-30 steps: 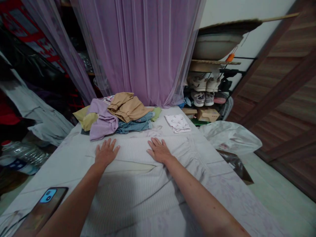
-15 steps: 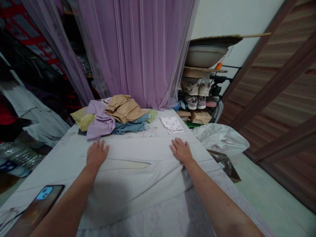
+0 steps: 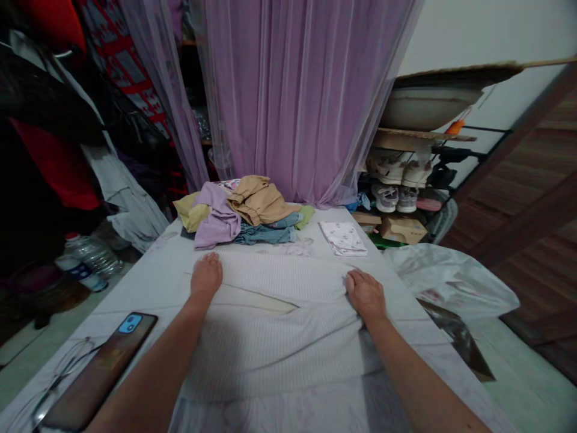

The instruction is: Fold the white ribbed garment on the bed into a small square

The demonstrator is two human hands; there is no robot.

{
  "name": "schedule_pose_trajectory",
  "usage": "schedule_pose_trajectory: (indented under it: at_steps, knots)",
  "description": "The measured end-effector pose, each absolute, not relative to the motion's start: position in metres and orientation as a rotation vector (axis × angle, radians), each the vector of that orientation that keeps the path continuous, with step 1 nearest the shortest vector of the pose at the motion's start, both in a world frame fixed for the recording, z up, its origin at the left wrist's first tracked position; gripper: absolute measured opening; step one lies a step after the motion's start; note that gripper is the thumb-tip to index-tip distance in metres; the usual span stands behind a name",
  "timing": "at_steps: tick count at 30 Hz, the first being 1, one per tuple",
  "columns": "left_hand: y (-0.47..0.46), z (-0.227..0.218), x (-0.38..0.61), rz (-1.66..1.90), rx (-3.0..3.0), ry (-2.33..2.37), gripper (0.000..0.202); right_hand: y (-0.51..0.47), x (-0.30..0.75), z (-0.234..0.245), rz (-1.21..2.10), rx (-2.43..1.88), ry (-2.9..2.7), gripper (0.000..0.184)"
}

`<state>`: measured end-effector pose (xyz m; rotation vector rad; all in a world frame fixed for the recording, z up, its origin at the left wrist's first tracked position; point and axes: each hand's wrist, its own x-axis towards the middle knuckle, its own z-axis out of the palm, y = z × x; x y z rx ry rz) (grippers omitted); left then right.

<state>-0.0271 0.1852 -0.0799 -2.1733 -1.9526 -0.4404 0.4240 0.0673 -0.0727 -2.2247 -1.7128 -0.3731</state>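
A white ribbed garment (image 3: 279,346) lies spread across the table, one long strip of it along the far side above a narrow gap. I cannot tell which kind of clothing it is. My left hand (image 3: 207,275) is closed on the left end of that strip, fingers curled in. At the strip's right end, my right hand (image 3: 366,293) has its fingers bent and gripping the fabric. Beyond the right hand lies a folded white cloth with a small print (image 3: 342,239). A heap of clothes sits behind the left hand, with tan pants (image 3: 259,201), a lilac garment (image 3: 219,216) and denim (image 3: 265,233).
On the left of the table are a phone (image 3: 101,373) and a cable (image 3: 58,379). Plastic bottles (image 3: 97,255) stand on the floor at left. A purple curtain (image 3: 293,102) hangs behind the table. To the right are a shoe rack (image 3: 396,195) and a white plastic bag (image 3: 451,279).
My fingers, spread flat on the garment before, have curled in on its ends. The view has turned left, so everything appears further right. The clothes heap and folded cloth stay put.
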Motion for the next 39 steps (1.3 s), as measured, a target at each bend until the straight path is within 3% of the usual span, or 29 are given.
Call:
schedule_pose_trajectory:
  at_steps: [10, 16, 25, 30, 34, 39]
  knots:
    - [0.168, -0.068, -0.020, -0.388, -2.140, -2.133, 0.054, 0.064, 0.427, -0.065, -0.237, -2.305, -1.815, 0.042]
    - [0.167, -0.064, -0.023, -0.316, -2.139, -2.148, 0.054, 0.070, 0.371, -0.041, -0.204, -2.290, -1.774, 0.049]
    - [0.169, -0.065, -0.025, -0.360, -2.142, -2.110, 0.052, 0.088, 0.320, -0.047, 0.197, -2.157, -2.226, 0.058]
    - [0.171, -0.056, -0.038, -0.392, -2.175, -2.107, 0.050, 0.079, 0.370, -0.054, 0.027, -2.382, -2.036, 0.056]
    - [0.178, -0.042, -0.075, -0.487, -1.863, -2.385, 0.054, 0.077, 0.387, -0.059, -0.100, -2.401, -1.973, 0.055]
    - [0.194, -0.031, -0.101, -0.207, -1.812, -2.544, 0.057, 0.079, 0.385, -0.065, -0.161, -2.386, -1.976, 0.055]
